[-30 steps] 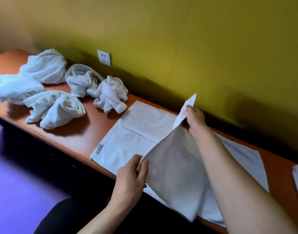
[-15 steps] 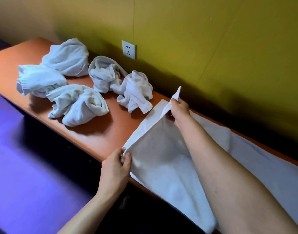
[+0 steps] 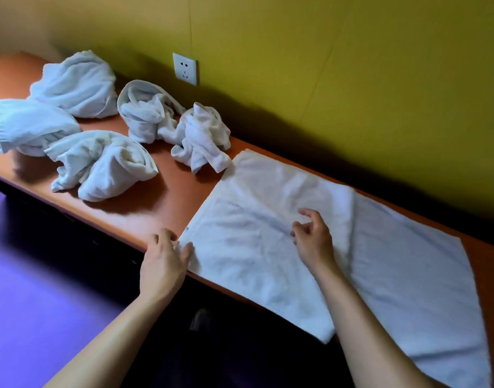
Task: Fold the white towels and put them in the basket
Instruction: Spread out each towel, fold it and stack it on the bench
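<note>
Now the flat towel (image 3: 254,228) lies under both hands' loosely spread fingers (image 3: 310,219), nothing gripped.

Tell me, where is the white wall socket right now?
In the head view, the white square wall socket sits on the yellow-green wall in the upper left-centre, just above the orange table and the crumpled white towels behind it.

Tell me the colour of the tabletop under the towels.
Orange-brown tabletop, seen in the head view.
</note>
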Demonstrator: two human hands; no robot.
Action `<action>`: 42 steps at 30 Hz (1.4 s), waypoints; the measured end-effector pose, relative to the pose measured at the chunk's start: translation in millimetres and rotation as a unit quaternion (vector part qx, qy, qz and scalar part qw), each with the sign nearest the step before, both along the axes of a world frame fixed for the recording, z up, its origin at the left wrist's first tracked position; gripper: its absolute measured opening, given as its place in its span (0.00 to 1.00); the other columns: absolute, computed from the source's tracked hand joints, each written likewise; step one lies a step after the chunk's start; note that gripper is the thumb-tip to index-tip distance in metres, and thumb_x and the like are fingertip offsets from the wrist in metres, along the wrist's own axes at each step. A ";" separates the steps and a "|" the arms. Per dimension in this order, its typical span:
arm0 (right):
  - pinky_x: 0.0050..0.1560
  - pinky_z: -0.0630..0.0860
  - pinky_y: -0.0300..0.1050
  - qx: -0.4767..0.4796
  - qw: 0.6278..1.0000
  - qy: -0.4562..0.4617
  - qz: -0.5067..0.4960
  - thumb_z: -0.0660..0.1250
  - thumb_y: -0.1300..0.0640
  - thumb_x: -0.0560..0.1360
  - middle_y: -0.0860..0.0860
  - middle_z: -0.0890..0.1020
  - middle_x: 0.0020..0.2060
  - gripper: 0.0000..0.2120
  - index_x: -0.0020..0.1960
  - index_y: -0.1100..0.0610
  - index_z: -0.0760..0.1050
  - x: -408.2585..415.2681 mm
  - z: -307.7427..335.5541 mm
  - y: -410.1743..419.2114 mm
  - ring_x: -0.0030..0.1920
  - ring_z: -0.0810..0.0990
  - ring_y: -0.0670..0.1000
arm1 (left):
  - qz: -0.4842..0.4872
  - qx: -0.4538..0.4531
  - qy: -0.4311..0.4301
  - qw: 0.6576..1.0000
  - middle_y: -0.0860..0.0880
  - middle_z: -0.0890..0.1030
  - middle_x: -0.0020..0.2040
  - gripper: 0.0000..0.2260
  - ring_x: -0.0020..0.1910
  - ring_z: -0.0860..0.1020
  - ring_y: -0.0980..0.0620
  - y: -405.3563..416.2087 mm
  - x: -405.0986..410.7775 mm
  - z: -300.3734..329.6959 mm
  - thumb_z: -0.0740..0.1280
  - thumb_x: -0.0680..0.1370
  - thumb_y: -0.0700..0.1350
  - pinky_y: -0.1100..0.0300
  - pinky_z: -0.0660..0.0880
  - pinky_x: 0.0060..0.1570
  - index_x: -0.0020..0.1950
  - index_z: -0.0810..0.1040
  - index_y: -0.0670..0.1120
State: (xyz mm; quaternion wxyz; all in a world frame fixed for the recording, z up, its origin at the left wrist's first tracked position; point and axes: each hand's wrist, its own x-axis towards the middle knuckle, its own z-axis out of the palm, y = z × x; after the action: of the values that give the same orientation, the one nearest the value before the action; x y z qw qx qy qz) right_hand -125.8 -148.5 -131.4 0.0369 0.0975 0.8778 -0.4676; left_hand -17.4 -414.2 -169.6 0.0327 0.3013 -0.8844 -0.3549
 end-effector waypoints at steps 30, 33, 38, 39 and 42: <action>0.33 0.73 0.41 -0.104 0.972 0.038 -0.208 0.62 0.55 0.82 0.57 0.77 0.24 0.10 0.62 0.49 0.71 203.7 -0.8 103.3 0.24 0.76 0.48 | 0.038 0.247 0.046 0.967 0.41 0.84 0.50 0.09 0.31 0.84 0.46 16.9 66.2 46.4 0.67 0.79 0.42 0.47 0.84 0.42 0.57 0.78 0.41; 0.26 0.70 0.34 -0.143 0.965 0.070 -0.207 0.66 0.57 0.81 0.57 0.75 0.28 0.05 0.56 0.52 0.76 203.0 6.7 107.8 0.20 0.72 0.45 | 0.039 0.282 0.078 0.956 0.45 0.80 0.50 0.11 0.33 0.81 0.48 20.4 72.0 52.7 0.66 0.79 0.39 0.54 0.83 0.34 0.60 0.77 0.47; 0.29 0.76 0.36 -0.272 0.935 0.057 -0.222 0.70 0.58 0.78 0.53 0.79 0.38 0.03 0.47 0.56 0.80 185.0 10.2 117.0 0.24 0.78 0.46 | 0.061 0.405 0.108 0.906 0.43 0.78 0.45 0.08 0.32 0.75 0.52 26.2 67.7 57.6 0.63 0.80 0.38 0.63 0.79 0.30 0.52 0.82 0.45; 0.29 0.75 0.36 -0.317 0.922 0.050 -0.216 0.69 0.59 0.78 0.54 0.81 0.39 0.02 0.47 0.55 0.80 180.5 11.5 118.9 0.25 0.79 0.46 | 0.064 0.440 0.117 0.888 0.43 0.78 0.44 0.08 0.31 0.74 0.53 26.2 65.1 59.1 0.62 0.80 0.38 0.64 0.78 0.30 0.52 0.82 0.44; 0.32 0.73 0.36 -0.356 0.918 0.055 -0.164 0.69 0.66 0.77 0.53 0.85 0.43 0.10 0.56 0.57 0.78 164.3 17.8 122.4 0.31 0.81 0.48 | 0.029 0.487 0.147 0.860 0.45 0.81 0.45 0.10 0.33 0.74 0.53 24.6 53.0 62.8 0.62 0.80 0.35 0.64 0.78 0.33 0.54 0.81 0.45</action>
State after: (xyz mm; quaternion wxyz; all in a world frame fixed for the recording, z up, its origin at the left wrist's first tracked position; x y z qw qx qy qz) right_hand 38.5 -26.1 -113.6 -0.0563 0.1943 0.6256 -0.7535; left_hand 35.6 -389.6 -106.8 0.0219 0.2480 -0.5745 -0.7797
